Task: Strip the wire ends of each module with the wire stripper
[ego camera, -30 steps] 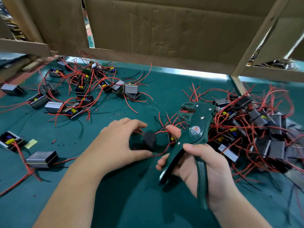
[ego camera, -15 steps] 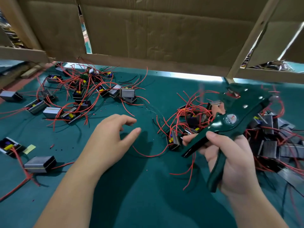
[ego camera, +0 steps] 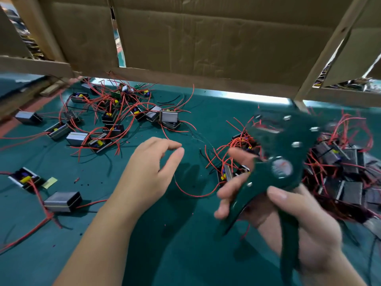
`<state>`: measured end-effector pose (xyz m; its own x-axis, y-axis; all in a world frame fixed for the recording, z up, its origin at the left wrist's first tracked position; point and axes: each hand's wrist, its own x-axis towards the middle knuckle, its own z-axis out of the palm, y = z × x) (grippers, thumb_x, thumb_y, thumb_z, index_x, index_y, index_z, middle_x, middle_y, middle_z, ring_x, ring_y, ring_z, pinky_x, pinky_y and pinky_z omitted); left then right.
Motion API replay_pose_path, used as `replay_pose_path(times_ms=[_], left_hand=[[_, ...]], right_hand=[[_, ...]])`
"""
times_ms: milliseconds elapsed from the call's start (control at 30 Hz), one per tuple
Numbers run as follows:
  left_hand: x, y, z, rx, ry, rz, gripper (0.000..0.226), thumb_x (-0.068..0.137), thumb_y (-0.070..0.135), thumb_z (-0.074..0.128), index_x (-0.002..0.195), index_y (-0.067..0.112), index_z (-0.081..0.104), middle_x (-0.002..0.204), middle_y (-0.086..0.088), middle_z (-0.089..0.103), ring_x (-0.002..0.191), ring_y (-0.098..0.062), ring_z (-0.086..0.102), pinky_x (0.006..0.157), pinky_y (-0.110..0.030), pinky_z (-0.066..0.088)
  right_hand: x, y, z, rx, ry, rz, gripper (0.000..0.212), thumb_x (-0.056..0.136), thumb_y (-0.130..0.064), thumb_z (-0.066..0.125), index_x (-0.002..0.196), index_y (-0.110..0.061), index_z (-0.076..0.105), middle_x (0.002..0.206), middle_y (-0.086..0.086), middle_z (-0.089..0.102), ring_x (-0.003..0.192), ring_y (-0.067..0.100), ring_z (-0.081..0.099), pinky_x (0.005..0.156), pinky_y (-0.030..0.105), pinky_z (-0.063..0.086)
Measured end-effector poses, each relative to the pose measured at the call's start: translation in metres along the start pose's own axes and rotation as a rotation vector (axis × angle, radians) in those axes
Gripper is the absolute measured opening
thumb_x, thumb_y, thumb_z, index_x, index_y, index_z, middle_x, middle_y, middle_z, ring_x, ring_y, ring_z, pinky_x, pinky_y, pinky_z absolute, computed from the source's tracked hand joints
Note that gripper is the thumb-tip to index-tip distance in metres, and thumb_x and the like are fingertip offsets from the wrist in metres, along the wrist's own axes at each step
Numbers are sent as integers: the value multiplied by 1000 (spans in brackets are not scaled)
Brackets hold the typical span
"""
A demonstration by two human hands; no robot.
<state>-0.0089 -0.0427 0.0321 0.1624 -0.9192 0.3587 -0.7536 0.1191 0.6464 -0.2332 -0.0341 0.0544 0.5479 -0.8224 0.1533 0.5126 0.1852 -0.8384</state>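
Right hand (ego camera: 296, 219) grips the green wire stripper (ego camera: 276, 172); left hand (ego camera: 148, 172), fingers loosely spread, holds nothing above the desk (ego camera: 185, 254).

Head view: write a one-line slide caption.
Right hand grips the green wire stripper; empty left hand hovers over the mat between piles of red-wired modules.

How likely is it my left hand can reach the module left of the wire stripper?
Probably yes. The left hand is open and empty; only green mat and a red wire loop lie between it and the module. The right hand, gripping the wire stripper, crowds its far side.
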Motion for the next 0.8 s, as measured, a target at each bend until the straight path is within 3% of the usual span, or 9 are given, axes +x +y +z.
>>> replay_pose_path(times_ms=[67,133,200,267,367,467,567,667,800], left_hand=[[-1,4,-1,-80,25,50,42,93,53,33,98,27,66,92,18,61,93,-1,53,82,-13,38],[-3,8,-2,-175,17,92,52,92,58,28,91,25,67,76,13,64,75,5,55,66,-11,38],[-6,13,-1,-266,-33,120,62,92,62,27,78,16,67,59,2,59,52,-1,48,50,-14,34],[-10,19,1,-267,-117,176,74,90,66,27,69,3,61,54,-9,51,50,-15,45,51,-33,39],[-15,24,4,-209,-257,229,73,83,73,30,63,7,51,53,-7,48,53,-26,47,51,-44,39],[-17,22,9,-202,-340,160,70,75,77,38,60,10,45,48,3,37,47,-15,34,46,-34,31],[-16,15,16,-102,-379,62,60,73,72,54,58,14,47,47,6,38,46,-10,32,47,-30,30],[-14,8,23,-55,-349,37,52,83,62,51,60,17,44,50,5,44,48,-13,39,51,-35,36],[-9,-1,21,70,-194,57,51,91,56,47,59,19,34,51,4,42,53,-17,42,52,-36,35]], right_hand=[[1,9,4,16,25,133,84,60,-35,83,131,-3,52,87,30,59,72,45,59,70,55,50],[4,16,8,5,97,230,85,53,-34,82,128,-6,52,83,23,56,71,42,58,71,51,47],[5,21,6,-32,159,304,57,58,-22,65,112,-7,55,79,16,56,67,34,57,72,49,46],[6,23,4,-42,171,344,36,63,-17,50,97,-9,55,78,10,56,64,27,56,69,46,51],[11,24,9,-251,65,189,43,77,-22,61,120,-21,53,99,-7,67,88,13,63,80,37,53],[12,37,2,-834,89,-5,72,91,-24,59,149,-31,18,146,-28,35,132,-13,29,105,8,24],[12,48,-7,-1095,139,-23,77,95,-11,54,141,-35,-2,137,-38,11,123,-33,5,96,-7,7],[13,51,-13,-1166,112,3,77,96,-16,54,145,-35,-2,141,-35,15,129,-27,6,102,-2,8],[8,48,-9,-1266,65,-30,67,95,-20,53,151,-31,17,137,-18,35,127,-1,34,110,32,32]])
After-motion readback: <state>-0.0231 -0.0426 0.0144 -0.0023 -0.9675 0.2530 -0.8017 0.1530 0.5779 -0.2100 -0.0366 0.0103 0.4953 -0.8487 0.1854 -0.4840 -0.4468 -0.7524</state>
